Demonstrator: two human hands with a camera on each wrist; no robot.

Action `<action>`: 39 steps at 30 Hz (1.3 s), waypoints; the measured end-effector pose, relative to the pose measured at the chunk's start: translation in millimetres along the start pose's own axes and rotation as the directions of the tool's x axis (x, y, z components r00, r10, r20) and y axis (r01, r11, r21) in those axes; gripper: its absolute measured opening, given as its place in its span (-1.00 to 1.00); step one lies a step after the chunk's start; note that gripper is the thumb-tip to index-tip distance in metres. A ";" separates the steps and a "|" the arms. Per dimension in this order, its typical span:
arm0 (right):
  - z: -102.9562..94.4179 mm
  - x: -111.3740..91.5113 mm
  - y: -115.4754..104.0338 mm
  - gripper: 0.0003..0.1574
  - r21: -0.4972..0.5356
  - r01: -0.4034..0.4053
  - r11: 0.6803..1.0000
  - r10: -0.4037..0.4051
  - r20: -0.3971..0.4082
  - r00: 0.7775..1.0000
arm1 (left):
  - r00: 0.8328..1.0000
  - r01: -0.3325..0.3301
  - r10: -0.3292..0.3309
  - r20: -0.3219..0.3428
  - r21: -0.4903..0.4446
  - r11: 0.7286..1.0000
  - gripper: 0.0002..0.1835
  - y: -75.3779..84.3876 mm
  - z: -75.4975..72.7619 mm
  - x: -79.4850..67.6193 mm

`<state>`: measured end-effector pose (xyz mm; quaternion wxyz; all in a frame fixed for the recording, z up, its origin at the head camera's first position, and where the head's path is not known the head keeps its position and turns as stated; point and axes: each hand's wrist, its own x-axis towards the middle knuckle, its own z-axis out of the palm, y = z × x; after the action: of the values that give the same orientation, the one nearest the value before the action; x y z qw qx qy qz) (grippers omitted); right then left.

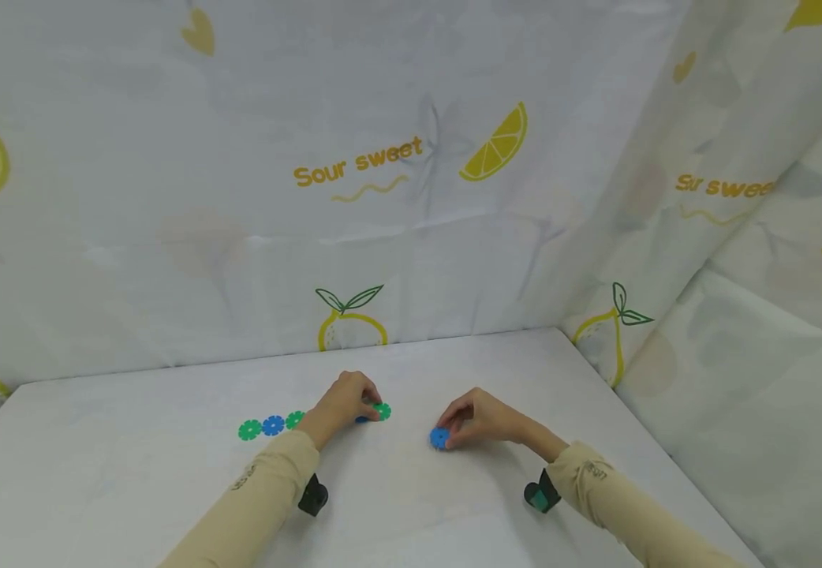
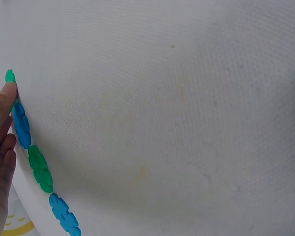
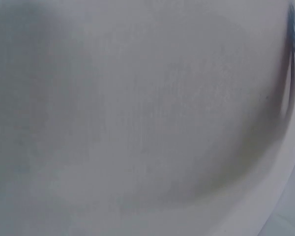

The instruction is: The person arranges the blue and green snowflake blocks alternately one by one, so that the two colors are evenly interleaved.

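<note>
In the head view, green and blue snowflake discs lie in a row on the white table. At the row's right end my left hand (image 1: 343, 404) pinches a green snowflake disc (image 1: 383, 411), hiding part of the row. Beside that disc, the left wrist view shows a blue snowflake disc (image 2: 21, 125), then another green disc (image 2: 40, 169) and a blue one (image 2: 65, 216), edge to edge. Apart from the row on the right, my right hand (image 1: 485, 416) holds a single blue snowflake disc (image 1: 439, 438) between thumb and fingers. Only a blurred edge of that disc (image 3: 291, 29) shows in the right wrist view.
Left of my left wrist lie the row's other discs, with a green disc (image 1: 249, 430) at the far end. The white table (image 1: 411, 513) meets a lemon-printed cloth (image 1: 418, 260) behind and at the right. A dark wrist camera (image 1: 313, 495) hangs below my left cuff.
</note>
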<state>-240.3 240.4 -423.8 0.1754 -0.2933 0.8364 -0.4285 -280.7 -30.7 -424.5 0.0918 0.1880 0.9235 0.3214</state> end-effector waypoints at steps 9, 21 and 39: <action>-8.3 4.2 7.8 -0.70 0.012 -0.049 0.999 0.049 -0.044 0.998 | 1.000 0.017 -0.017 0.006 -0.004 1.000 -0.85 -0.1 -0.6 -1.5; -11.8 18.7 6.8 -0.68 0.030 -0.098 0.995 0.101 -0.111 0.989 | 1.000 0.023 -0.023 0.009 -0.008 1.000 -0.85 2.2 -0.4 -0.8; -8.9 46.8 -1.3 -0.68 -0.007 -0.092 0.996 0.091 -0.120 0.989 | 1.000 0.006 -0.006 0.002 -0.002 1.000 -0.85 2.5 -1.4 -1.4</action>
<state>-280.6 215.3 -419.7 0.1424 -0.2295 0.8607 -0.4317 -279.1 -30.2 -421.8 0.0938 0.1856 0.9236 0.3220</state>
